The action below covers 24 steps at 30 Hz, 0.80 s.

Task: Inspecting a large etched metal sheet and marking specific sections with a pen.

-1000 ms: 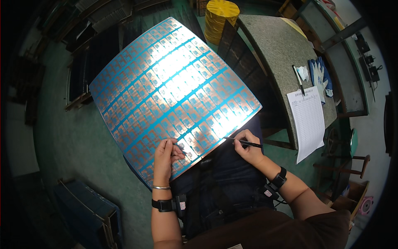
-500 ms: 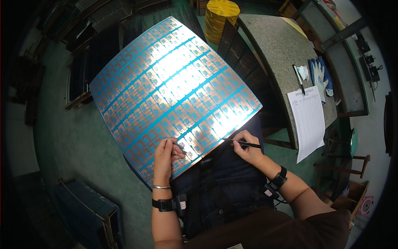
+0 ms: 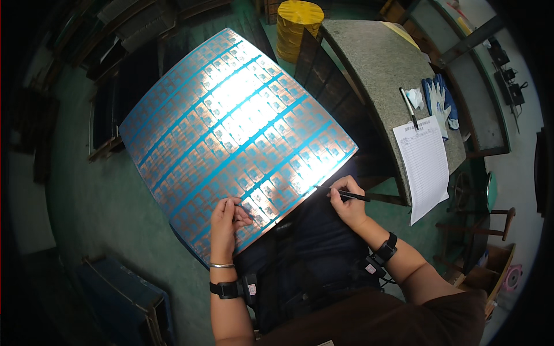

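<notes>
A large circuit board panel (image 3: 213, 141), copper with rows of blue rectangles and blue stripes, lies tilted before me and glares brightly in its middle. Over its near left part rests my left hand (image 3: 228, 219), fingers curled in and thumb against the index finger. Whatever may be between those fingertips is hidden. My right hand (image 3: 349, 202) is closed around a slim black pen (image 3: 355, 196). The pen's tip points left, by the panel's near right edge. The panel's near edge lies over my lap.
On the right stands a grey stone-topped table (image 3: 369, 63) bearing a printed sheet (image 3: 422, 167), a marker (image 3: 408, 108), a crumpled white tissue (image 3: 414, 98) and blue-white gloves (image 3: 440, 104). Behind it is a yellow-wrapped drum (image 3: 299, 32). A dark blue box-like stack (image 3: 124, 297) sits on the floor at lower left.
The view has shifted slightly, moving panel and table a little left in the picture. My right hand and pen have moved slightly right relative to the panel; the pen remains held.
</notes>
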Each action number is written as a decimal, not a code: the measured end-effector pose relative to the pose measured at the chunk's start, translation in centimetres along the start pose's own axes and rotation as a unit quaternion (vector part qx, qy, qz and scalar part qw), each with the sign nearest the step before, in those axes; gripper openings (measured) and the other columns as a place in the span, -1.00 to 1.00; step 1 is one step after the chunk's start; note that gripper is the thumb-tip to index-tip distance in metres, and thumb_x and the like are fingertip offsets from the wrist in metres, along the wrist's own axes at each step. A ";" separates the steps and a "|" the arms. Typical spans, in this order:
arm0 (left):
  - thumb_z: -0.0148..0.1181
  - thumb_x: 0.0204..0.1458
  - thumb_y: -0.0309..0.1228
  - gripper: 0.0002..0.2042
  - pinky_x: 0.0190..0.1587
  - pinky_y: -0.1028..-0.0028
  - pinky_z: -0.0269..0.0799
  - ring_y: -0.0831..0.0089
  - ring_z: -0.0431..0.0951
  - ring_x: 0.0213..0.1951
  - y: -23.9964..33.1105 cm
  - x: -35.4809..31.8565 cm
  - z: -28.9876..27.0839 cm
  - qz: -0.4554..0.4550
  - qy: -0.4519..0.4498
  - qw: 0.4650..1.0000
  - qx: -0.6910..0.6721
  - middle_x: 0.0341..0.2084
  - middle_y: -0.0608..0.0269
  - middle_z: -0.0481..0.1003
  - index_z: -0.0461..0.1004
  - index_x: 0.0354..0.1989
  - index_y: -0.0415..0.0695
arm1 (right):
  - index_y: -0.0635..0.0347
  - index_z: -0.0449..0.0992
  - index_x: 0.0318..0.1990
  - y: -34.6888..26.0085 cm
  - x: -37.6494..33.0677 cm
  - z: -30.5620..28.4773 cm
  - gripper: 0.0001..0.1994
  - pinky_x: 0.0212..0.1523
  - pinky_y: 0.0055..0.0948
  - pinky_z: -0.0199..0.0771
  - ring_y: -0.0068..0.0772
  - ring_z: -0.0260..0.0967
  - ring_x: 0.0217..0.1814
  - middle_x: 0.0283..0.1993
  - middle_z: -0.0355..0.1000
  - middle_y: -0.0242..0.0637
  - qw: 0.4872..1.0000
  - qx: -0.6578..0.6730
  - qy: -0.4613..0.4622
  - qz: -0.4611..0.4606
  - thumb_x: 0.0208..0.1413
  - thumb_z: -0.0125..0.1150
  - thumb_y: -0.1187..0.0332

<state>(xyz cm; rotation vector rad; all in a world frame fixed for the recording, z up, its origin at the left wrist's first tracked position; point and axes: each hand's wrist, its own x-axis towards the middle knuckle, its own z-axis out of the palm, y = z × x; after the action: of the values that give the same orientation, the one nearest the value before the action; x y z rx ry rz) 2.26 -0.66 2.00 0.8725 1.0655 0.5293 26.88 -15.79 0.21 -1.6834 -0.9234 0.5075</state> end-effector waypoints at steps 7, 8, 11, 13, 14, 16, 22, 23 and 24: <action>-0.12 0.24 -0.25 -0.74 -0.52 0.64 0.44 0.52 0.50 -0.58 0.1 0.0 -0.1 0.001 0.004 1.000 0.000 -0.60 0.26 0.43 0.35 -0.22 -0.23 | 0.25 0.35 -0.42 0.7 0.4 -0.7 -0.91 -0.49 -0.61 0.35 -0.62 0.34 -0.56 -0.55 0.42 -0.35 0.999 -0.002 0.042 0.001 0.02 0.15 0.47; -0.12 0.24 -0.25 -0.74 -0.52 0.64 0.44 0.52 0.50 -0.58 0.1 0.0 -0.1 0.001 0.001 1.000 0.002 -0.60 0.26 0.43 0.35 -0.22 -0.23 | 0.27 0.33 -0.38 0.9 0.3 -0.9 -0.87 -0.43 -0.63 0.37 -0.64 0.35 -0.49 -0.49 0.39 -0.32 1.000 -0.013 0.012 -0.001 0.10 0.11 0.42; -0.12 0.24 -0.24 -0.73 -0.53 0.65 0.43 0.52 0.49 -0.59 0.0 0.1 0.1 -0.005 0.010 1.000 0.017 -0.61 0.27 0.43 0.35 -0.23 -0.22 | 0.27 0.34 -0.39 0.7 0.5 -0.9 -0.89 -0.43 -0.62 0.37 -0.63 0.36 -0.49 -0.50 0.39 -0.32 1.000 -0.020 0.007 0.012 0.09 0.11 0.44; -0.11 0.23 -0.19 -0.72 -0.49 0.58 0.47 0.55 0.46 -0.60 0.2 0.1 0.1 -0.007 0.014 1.000 0.026 -0.63 0.33 0.38 0.37 -0.25 -0.18 | 0.24 0.36 -0.43 0.7 0.6 -0.7 -0.89 -0.53 -0.61 0.32 -0.62 0.34 -0.58 -0.57 0.41 -0.35 0.999 -0.034 0.027 -0.004 0.00 0.17 0.45; -0.11 0.23 -0.19 -0.72 -0.49 0.58 0.47 0.55 0.46 -0.60 0.2 0.0 0.2 -0.007 0.013 0.999 0.028 -0.63 0.33 0.38 0.37 -0.25 -0.18 | 0.24 0.36 -0.43 0.7 0.7 -0.7 -0.89 -0.53 -0.61 0.32 -0.62 0.34 -0.58 -0.57 0.41 -0.35 0.999 -0.033 0.028 -0.003 0.00 0.17 0.45; -0.10 0.22 -0.19 -0.72 -0.50 0.58 0.47 0.54 0.47 -0.60 0.3 0.0 0.2 -0.011 0.014 1.000 0.020 -0.63 0.33 0.39 0.37 -0.25 -0.18 | 0.23 0.36 -0.43 0.7 0.8 -0.7 -0.88 -0.54 -0.61 0.32 -0.62 0.33 -0.58 -0.59 0.40 -0.35 0.999 -0.017 0.043 0.004 0.00 0.18 0.44; -0.09 0.22 -0.20 -0.73 -0.50 0.56 0.48 0.52 0.48 -0.59 0.3 0.1 0.1 -0.014 0.008 1.000 0.013 -0.62 0.32 0.40 0.36 -0.23 -0.18 | 0.24 0.36 -0.42 0.5 0.8 -1.0 -0.87 -0.54 -0.59 0.32 -0.60 0.34 -0.59 -0.60 0.38 -0.36 0.999 -0.030 0.035 0.009 -0.01 0.19 0.43; -0.09 0.22 -0.20 -0.73 -0.50 0.56 0.48 0.52 0.48 -0.59 0.2 0.1 0.1 -0.015 0.006 1.000 0.015 -0.62 0.32 0.40 0.36 -0.23 -0.18 | 0.24 0.36 -0.42 0.7 0.7 -1.0 -0.87 -0.54 -0.59 0.32 -0.60 0.34 -0.59 -0.60 0.38 -0.36 0.999 -0.030 0.038 0.011 -0.01 0.19 0.43; -0.09 0.22 -0.20 -0.73 -0.50 0.56 0.48 0.52 0.48 -0.60 0.2 0.1 0.1 -0.016 0.007 1.000 0.013 -0.62 0.32 0.40 0.36 -0.23 -0.18 | 0.24 0.36 -0.42 0.9 0.7 -1.0 -0.88 -0.55 -0.59 0.32 -0.60 0.33 -0.59 -0.60 0.38 -0.36 0.999 -0.028 0.037 0.008 -0.01 0.19 0.43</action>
<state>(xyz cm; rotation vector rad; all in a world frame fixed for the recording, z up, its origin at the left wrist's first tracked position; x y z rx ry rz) 2.45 -0.48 2.17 0.8753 1.0996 0.4960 28.27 -15.94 -0.25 -1.7490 -0.8782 0.4299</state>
